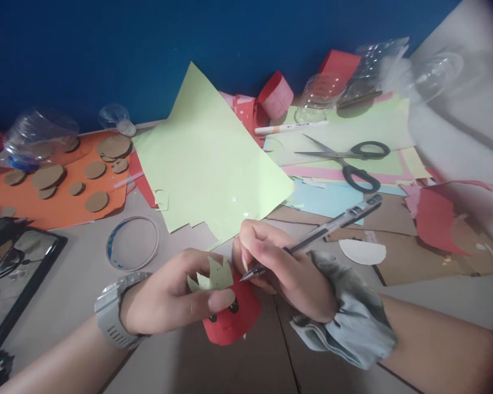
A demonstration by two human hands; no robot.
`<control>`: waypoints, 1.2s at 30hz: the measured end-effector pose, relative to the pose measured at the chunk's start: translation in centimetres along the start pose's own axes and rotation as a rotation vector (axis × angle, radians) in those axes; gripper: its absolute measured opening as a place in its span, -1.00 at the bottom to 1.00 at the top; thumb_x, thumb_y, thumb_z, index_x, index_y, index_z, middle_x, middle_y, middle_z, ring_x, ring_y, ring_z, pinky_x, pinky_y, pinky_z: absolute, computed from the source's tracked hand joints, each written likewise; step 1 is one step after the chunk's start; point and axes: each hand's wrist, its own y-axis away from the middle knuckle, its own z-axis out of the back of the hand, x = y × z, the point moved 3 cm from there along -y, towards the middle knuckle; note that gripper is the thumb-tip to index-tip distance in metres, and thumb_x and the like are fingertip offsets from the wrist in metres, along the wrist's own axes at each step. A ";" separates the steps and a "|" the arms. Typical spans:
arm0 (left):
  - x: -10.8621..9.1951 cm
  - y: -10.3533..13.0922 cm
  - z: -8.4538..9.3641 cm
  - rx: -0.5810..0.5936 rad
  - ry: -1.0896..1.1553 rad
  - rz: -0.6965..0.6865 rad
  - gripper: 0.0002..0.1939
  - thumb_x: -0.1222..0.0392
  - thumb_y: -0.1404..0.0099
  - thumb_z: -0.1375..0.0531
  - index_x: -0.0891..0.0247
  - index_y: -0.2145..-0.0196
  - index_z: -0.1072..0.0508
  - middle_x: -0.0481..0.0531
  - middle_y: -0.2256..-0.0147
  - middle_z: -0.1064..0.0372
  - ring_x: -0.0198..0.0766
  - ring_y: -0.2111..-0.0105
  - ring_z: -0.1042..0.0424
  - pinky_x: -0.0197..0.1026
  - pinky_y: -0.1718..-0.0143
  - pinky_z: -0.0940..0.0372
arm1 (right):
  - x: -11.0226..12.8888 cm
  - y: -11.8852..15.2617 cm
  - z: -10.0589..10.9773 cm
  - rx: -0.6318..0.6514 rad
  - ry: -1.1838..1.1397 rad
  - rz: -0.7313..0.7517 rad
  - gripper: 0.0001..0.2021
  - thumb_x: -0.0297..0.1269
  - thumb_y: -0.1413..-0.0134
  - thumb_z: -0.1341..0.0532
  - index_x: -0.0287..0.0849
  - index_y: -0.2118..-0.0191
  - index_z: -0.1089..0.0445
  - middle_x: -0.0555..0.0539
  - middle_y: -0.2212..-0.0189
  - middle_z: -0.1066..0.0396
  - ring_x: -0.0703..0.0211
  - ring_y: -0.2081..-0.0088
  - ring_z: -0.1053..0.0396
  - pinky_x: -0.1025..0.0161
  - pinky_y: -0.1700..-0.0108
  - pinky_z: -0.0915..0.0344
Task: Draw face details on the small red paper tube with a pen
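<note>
My left hand (176, 298) is closed around a red paper figure (235, 323) with dark eyes, its thumb lying across the front. A pale green paper crown (216, 275) with pointed tips and small dark dots sits at the figure's top, by the thumb and fingers. In my right hand (283, 268) is a clear pen (332, 223), pinched between thumb and fingers. The pen's tip points down to the left, close to the red paper beside the crown; whether it touches I cannot tell. A large pale green sheet (213, 158) lies just beyond both hands.
Black-handled scissors (345, 158) lie spread on coloured papers at the right, near a white marker (291, 127). A tape roll (132, 243) is at left. Cardboard discs (95, 169) rest on orange paper (69, 208). Clear plastic pieces (45, 137) stand along the blue wall (107, 54).
</note>
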 end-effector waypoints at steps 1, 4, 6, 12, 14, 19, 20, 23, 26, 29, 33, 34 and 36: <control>0.1 0.0 0.0 -0.001 0.007 0.011 -0.60 -0.12 -0.45 -0.31 0.22 0.37 -0.38 -0.07 0.46 -0.31 -0.31 0.48 -0.30 -0.25 0.42 -0.22 | 0.0 0.0 0.0 0.003 -0.002 -0.005 -0.53 0.12 -0.39 -0.29 -0.10 0.42 -0.24 0.16 0.54 -0.16 0.36 0.60 0.01 0.32 0.57 0.11; 0.2 0.1 0.1 0.015 0.012 -0.003 -0.50 -0.28 -0.49 -0.22 0.21 0.37 -0.36 -0.04 0.45 -0.31 -0.27 0.46 -0.33 -0.23 0.40 -0.23 | 0.0 0.0 0.0 -0.001 -0.011 -0.006 -0.55 0.09 -0.39 -0.28 -0.10 0.41 -0.24 0.15 0.53 -0.20 0.36 0.60 -0.01 0.32 0.58 0.12; 0.2 0.2 0.1 0.023 0.015 -0.046 -0.50 -0.27 -0.51 -0.19 0.22 0.35 -0.38 -0.01 0.41 -0.36 -0.26 0.42 -0.36 -0.22 0.35 -0.27 | 0.1 -0.1 0.1 -0.018 -0.014 -0.009 -0.58 0.05 -0.39 -0.27 -0.10 0.41 -0.25 0.15 0.53 -0.22 0.36 0.60 0.00 0.31 0.58 0.12; 0.6 0.6 -0.3 -0.030 0.160 -0.074 -0.52 -0.28 -0.49 -0.21 0.23 0.29 -0.45 0.07 0.35 -0.46 -0.15 0.37 -0.53 -0.17 0.33 -0.39 | 0.0 -0.4 0.3 -0.055 -0.031 -0.033 -0.66 -0.09 -0.41 -0.21 -0.10 0.41 -0.29 0.12 0.51 -0.27 0.36 0.61 -0.01 0.33 0.62 0.14; 0.8 0.6 -0.4 -0.058 0.173 -0.056 -0.49 -0.32 -0.49 -0.19 0.23 0.29 -0.45 0.09 0.35 -0.49 -0.11 0.36 -0.56 -0.16 0.34 -0.41 | -0.1 -0.4 0.5 -0.059 -0.022 -0.034 -0.67 -0.10 -0.42 -0.19 -0.10 0.40 -0.30 0.12 0.53 -0.27 0.34 0.61 0.00 0.34 0.63 0.12; 0.2 0.2 -0.4 -0.022 0.095 -0.055 -0.64 -0.12 -0.38 -0.40 0.23 0.22 -0.50 0.06 0.33 -0.58 -0.17 0.36 -0.58 -0.21 0.32 -0.43 | -0.3 -0.4 0.7 -0.045 -0.038 0.011 -0.64 -0.04 -0.44 -0.21 -0.10 0.39 -0.32 0.14 0.55 -0.22 0.34 0.62 0.01 0.35 0.63 0.09; 0.0 0.0 -0.4 -0.012 0.082 -0.033 -0.68 -0.05 -0.34 -0.43 0.24 0.23 -0.50 0.07 0.33 -0.60 -0.17 0.36 -0.59 -0.21 0.32 -0.45 | -0.3 -0.5 0.7 -0.047 -0.042 0.018 -0.65 -0.05 -0.43 -0.22 -0.11 0.39 -0.33 0.14 0.55 -0.23 0.35 0.62 0.00 0.35 0.63 0.10; -0.4 -0.5 -0.5 0.028 0.036 0.049 -0.75 0.06 -0.29 -0.46 0.27 0.28 -0.55 0.12 0.34 -0.66 -0.19 0.39 -0.60 -0.24 0.37 -0.46 | -0.3 -0.5 0.6 -0.063 -0.065 0.002 -0.65 -0.09 -0.39 -0.27 -0.12 0.42 -0.31 0.14 0.54 -0.27 0.39 0.64 0.01 0.37 0.65 0.15; -0.7 -0.8 -0.7 0.077 0.003 0.107 -0.76 0.09 -0.25 -0.47 0.29 0.33 -0.57 0.13 0.38 -0.68 -0.21 0.41 -0.60 -0.27 0.39 -0.46 | -0.2 -0.6 0.6 -0.075 -0.097 -0.024 -0.63 -0.09 -0.33 -0.33 -0.12 0.45 -0.28 0.16 0.55 -0.28 0.43 0.67 0.05 0.37 0.66 0.20; -0.7 -0.9 -0.5 0.060 -0.019 0.145 -0.81 0.17 -0.21 -0.47 0.29 0.36 -0.57 0.12 0.41 -0.68 -0.23 0.43 -0.59 -0.29 0.39 -0.47 | -0.1 -0.7 0.7 -0.077 -0.099 -0.015 -0.58 -0.02 -0.34 -0.36 -0.11 0.44 -0.26 0.19 0.58 -0.20 0.44 0.67 0.12 0.37 0.64 0.23; -0.8 -0.9 -0.3 0.051 -0.088 0.107 -0.89 0.26 -0.22 -0.42 0.30 0.37 -0.57 0.11 0.43 -0.68 -0.25 0.46 -0.58 -0.30 0.41 -0.46 | 0.0 -0.7 0.8 -0.021 -0.065 0.050 -0.59 -0.11 -0.23 -0.50 -0.08 0.38 -0.26 0.21 0.57 -0.16 0.39 0.60 0.08 0.36 0.57 0.12; -0.8 -0.9 -0.2 0.050 -0.107 0.102 -0.89 0.25 -0.21 -0.42 0.29 0.37 -0.56 0.11 0.43 -0.68 -0.25 0.46 -0.58 -0.29 0.41 -0.46 | 0.1 -0.6 0.8 -0.009 -0.037 0.072 -0.60 -0.16 -0.22 -0.52 -0.08 0.37 -0.26 0.20 0.56 -0.18 0.37 0.58 0.05 0.35 0.55 0.07; -0.8 -0.9 -0.1 0.052 -0.128 0.109 -0.88 0.25 -0.22 -0.41 0.28 0.38 -0.54 0.09 0.43 -0.67 -0.25 0.47 -0.57 -0.29 0.42 -0.45 | 0.2 -0.5 0.7 -0.006 0.030 0.118 -0.62 -0.23 -0.25 -0.49 -0.08 0.38 -0.25 0.20 0.56 -0.17 0.34 0.55 0.00 0.34 0.50 0.01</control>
